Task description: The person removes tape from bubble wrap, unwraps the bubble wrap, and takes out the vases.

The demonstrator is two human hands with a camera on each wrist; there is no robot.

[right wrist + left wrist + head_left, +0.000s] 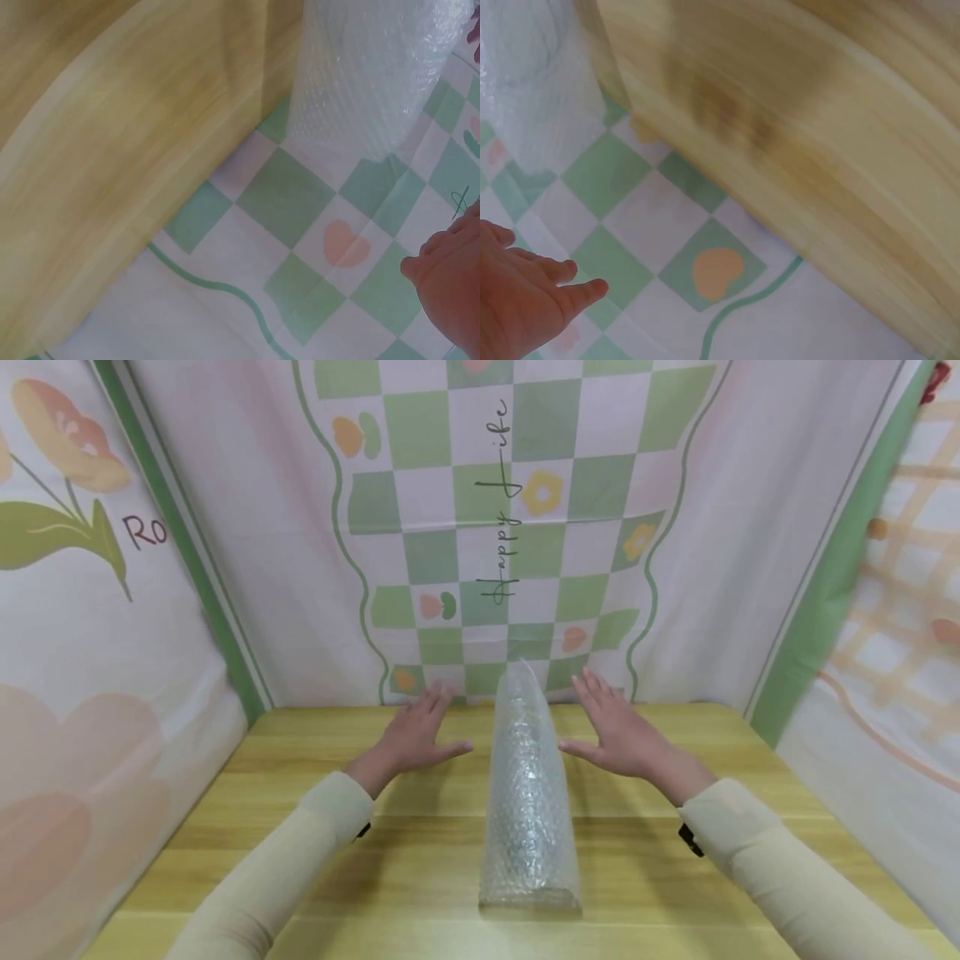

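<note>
A long bundle of clear bubble wrap (528,802) lies lengthwise on the wooden table, its far end at the back edge. Whatever it may wrap cannot be made out. My left hand (416,731) is held to its left, fingers extended and thumb toward the wrap, not touching it. On the other side my right hand (618,731) is likewise spread, thumb near the wrap with a small gap. Both hands hold nothing. The left wrist view shows part of the left hand (525,292) and the wrap (540,82); the right wrist view shows the right hand (450,281) and the wrap (367,75).
The wood-grain table (427,860) ends at a hanging cloth (487,552) with green and white checks. Printed cloths close in the left side (97,635) and the right side (885,693). Dark wrist straps (692,840) show under the cream sleeves.
</note>
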